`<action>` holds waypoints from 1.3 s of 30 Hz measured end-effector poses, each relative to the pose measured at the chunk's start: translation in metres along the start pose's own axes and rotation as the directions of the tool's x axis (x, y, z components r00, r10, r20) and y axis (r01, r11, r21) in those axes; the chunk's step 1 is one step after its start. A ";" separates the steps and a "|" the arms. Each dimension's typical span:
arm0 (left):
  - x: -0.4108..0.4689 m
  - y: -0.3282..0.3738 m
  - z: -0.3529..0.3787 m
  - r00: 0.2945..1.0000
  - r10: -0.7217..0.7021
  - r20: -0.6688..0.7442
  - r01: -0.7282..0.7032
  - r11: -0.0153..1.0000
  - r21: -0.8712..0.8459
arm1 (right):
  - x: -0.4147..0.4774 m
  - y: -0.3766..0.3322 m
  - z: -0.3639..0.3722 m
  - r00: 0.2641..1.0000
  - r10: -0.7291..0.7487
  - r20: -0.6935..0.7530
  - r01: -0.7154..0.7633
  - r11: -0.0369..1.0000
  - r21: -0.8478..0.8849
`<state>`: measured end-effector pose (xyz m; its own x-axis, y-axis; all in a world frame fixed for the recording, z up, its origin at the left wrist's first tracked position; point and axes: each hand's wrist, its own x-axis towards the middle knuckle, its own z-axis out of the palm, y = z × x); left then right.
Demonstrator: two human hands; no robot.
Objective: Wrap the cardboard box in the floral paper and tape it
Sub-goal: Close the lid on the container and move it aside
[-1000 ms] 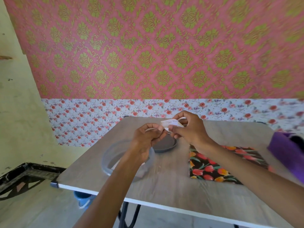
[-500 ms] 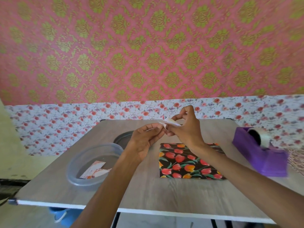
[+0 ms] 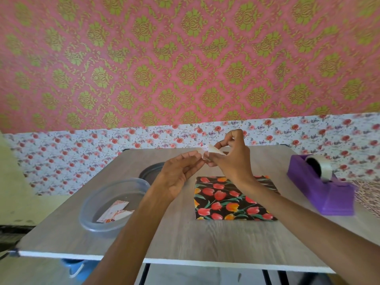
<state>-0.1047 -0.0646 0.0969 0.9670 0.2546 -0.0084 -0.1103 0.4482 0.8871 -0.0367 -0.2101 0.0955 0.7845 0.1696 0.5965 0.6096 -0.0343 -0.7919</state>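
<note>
Two printed slips (image 3: 115, 211) lie in a clear plastic bowl (image 3: 96, 226) near the front left corner of the tabletop (image 3: 185, 239), with a dark round lid (image 3: 150, 173) just behind it. Next, the left hand (image 3: 176, 177) is raised over the middle. Its thumb and nearly straight fingertips pinch the left end of a small pale cardboard piece (image 3: 212, 150), which may be the box, flat or folded; it is too small to tell. The right hand (image 3: 234, 161) pinches the other end with curled fingers. Below the hands, the tulip-print floral paper (image 3: 230, 200) lies flat, right of centre. A purple tape dispenser (image 3: 320, 190) stands by the right edge, untouched.

By my reading the task is barely begun: the box is not on the paper, no fold is made and no tape is pulled. Compared with a second ago, the view has swung right, bringing the whole dispenser in, and the left fingers have straightened from a curl. The paper and bowl seem to sit where they were.
</note>
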 end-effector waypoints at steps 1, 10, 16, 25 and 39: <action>-0.001 -0.001 -0.001 1.000 0.006 0.008 -0.005 1.000 -0.008 | 0.000 -0.001 0.000 1.000 0.023 0.003 -0.023 0.999 0.039; -0.003 -0.002 0.000 0.997 0.009 -0.075 -0.005 0.999 0.049 | -0.005 0.005 0.003 0.989 -0.146 0.004 0.145 0.981 -0.132; -0.002 -0.011 -0.005 0.981 0.086 -0.174 -0.074 0.994 0.076 | -0.001 0.004 0.007 0.925 -0.373 0.077 0.346 0.739 -0.578; -0.002 -0.014 -0.012 0.962 0.136 -0.236 -0.117 0.989 0.093 | -0.001 -0.008 0.017 0.940 -0.139 0.311 0.310 0.729 -0.610; -0.005 -0.011 -0.015 0.966 0.181 -0.186 -0.149 0.974 0.171 | 0.010 -0.007 0.028 0.944 0.190 0.271 -0.083 0.929 -0.361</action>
<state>-0.1122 -0.0580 0.0799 0.8712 0.4864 0.0664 -0.2126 0.2520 0.9441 -0.0361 -0.1807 0.1034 0.8252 0.4206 0.3771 0.5420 -0.4011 -0.7385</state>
